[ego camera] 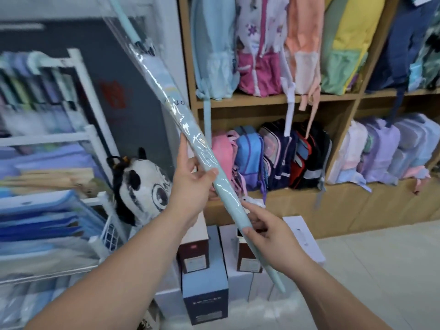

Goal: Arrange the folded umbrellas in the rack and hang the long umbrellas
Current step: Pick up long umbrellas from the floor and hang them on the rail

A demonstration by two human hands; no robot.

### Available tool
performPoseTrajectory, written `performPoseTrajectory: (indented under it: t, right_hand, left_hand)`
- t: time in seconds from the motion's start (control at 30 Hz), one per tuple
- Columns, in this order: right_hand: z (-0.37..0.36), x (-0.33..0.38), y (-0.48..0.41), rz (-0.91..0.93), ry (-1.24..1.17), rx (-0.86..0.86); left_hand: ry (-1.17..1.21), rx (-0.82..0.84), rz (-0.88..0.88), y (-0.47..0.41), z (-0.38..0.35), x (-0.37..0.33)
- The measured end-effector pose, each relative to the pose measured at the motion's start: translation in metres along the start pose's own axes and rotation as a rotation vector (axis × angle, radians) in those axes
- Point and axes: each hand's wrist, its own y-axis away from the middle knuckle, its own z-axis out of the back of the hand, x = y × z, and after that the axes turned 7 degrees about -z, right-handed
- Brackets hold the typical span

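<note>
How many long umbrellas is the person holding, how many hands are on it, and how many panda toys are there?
long umbrella: 1
hands gripping it, left hand and right hand: 2
panda toy: 1
Total: 4

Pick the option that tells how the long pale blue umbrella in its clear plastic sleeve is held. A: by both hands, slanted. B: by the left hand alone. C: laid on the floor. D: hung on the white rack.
A: the left hand grips the long pale blue umbrella mid-length and the right hand holds it lower down.
</note>
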Motion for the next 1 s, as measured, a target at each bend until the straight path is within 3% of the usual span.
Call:
performPoseTrajectory:
  t: [0.23,0.4,0.7,1.0]
  right_hand:
    - [-0.037,0.044,-0.093,0.206,-0.025,0.212]
    - [-0.060,0.094,-0.152,0.374,-0.131,0.255]
    - [-0.119,0.164,-0.209,0.455,-0.302,0.403]
    - [-0.187,0.229,-0.253,0.490,-0.172,0.319]
  left_hand:
    - [-0.166,-0.077,-0.114,-0.064,0.051,-0.051]
    - [-0.308,-0.065,-0.190,-0.112,0.079,-0.097]
    - [-0.346,-0.045,-0.079,-0.129,0.149,-0.091]
    - [-0.292,-0.047,-0.171,-0.188,0.235,-0.097]
